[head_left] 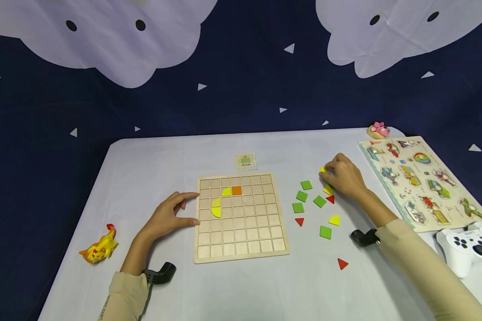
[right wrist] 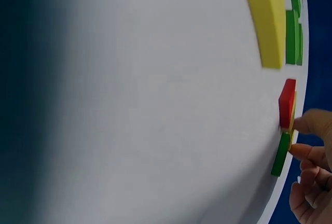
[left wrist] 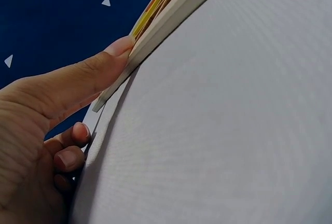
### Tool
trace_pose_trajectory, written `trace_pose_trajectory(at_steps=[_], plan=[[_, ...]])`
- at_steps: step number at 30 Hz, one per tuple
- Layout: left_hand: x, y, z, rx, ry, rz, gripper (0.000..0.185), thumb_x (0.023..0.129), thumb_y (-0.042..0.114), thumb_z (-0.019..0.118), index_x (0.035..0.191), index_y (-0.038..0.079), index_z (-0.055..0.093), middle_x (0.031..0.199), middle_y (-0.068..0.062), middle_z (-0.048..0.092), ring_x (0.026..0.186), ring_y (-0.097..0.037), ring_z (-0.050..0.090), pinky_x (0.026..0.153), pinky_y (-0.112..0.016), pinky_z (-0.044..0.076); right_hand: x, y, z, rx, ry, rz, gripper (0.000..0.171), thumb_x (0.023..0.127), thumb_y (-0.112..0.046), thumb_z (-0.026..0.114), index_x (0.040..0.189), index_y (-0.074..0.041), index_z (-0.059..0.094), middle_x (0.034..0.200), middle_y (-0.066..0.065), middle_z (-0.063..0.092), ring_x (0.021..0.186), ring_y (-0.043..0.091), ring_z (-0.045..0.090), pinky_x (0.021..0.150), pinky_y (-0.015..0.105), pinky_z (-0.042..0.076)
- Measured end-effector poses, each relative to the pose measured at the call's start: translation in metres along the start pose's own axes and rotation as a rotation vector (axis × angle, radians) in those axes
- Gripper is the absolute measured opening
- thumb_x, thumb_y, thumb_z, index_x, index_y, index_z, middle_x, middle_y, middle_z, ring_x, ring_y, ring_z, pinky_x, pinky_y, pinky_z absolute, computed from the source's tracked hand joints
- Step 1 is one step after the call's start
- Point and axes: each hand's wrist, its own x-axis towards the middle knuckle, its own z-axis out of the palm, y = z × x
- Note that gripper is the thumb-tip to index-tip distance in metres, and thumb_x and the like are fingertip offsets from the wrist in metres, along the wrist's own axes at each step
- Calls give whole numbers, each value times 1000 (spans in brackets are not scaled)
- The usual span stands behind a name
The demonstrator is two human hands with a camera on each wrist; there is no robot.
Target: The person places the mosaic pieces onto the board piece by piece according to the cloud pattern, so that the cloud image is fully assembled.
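The left hand (head_left: 166, 217) rests its thumb and index fingertip, spread apart, against the left edge of a wooden grid board (head_left: 241, 257). In the left wrist view the thumb (left wrist: 98, 68) touches the board's rim (left wrist: 171, 22). On the board lie an orange square tile (head_left: 236, 190), a yellow quarter-circle tile (head_left: 226, 191) and two yellow tiles (head_left: 216, 207) forming a half circle. The right hand (head_left: 343, 176) pinches a yellow tile (head_left: 322, 169) right of the board. Beside its fingers are another yellow tile (head_left: 328, 190), a red triangle (head_left: 330, 199) and a green tile (right wrist: 280, 154), partly hidden by the hand.
Several green squares (head_left: 298, 207), red triangles (head_left: 342, 264) and a yellow tile (head_left: 334, 220) lie right of the board. A pattern card (head_left: 246, 161) lies behind it. Around are a yellow toy (head_left: 100, 246), a picture puzzle (head_left: 425, 178), a pink figure (head_left: 379, 130) and a white game controller (head_left: 466, 245).
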Motion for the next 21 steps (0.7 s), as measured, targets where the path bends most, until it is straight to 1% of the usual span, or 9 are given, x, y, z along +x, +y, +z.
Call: trace_pose_trajectory(at_steps=[4,8,11,14,18,21], plan=[[0,0,0,-3,-1,4,75,68,31,92,135,18,61,88,-2,43,81,-17,39,72,-29,34,2,2,2,12,10,-43,31,83,-18,76,98,9,73,92,16,53,81,28,51,70,44,44],[0,0,0,-10,5,7,74,68,31,92,134,17,61,88,-2,43,81,-17,39,72,-29,34,5,-8,4,38,33,-101,29,82,-19,78,95,7,74,90,12,54,76,23,50,67,38,42],[0,0,0,-18,7,4,73,68,30,91,134,17,61,88,-3,43,82,-17,39,73,-29,34,7,-23,6,56,33,-149,29,82,-20,79,95,5,75,90,10,54,75,20,49,66,36,43],[0,1,0,-17,6,-3,74,68,30,92,134,18,61,88,-2,43,81,-18,39,73,-30,34,7,-42,10,63,23,-220,27,83,-20,80,95,4,75,90,9,54,74,18,48,65,35,44],[0,0,1,-12,1,-4,74,68,31,92,135,19,61,88,-2,43,81,-18,39,73,-30,34,7,-69,16,64,-4,-300,25,82,-20,81,94,1,76,91,8,56,75,16,50,66,36,47],[1,1,0,-10,3,1,74,68,30,92,135,19,61,88,-2,43,81,-18,39,73,-30,34,7,-89,23,71,-33,-333,25,81,-23,82,94,-2,77,91,5,56,77,15,50,68,36,49]])
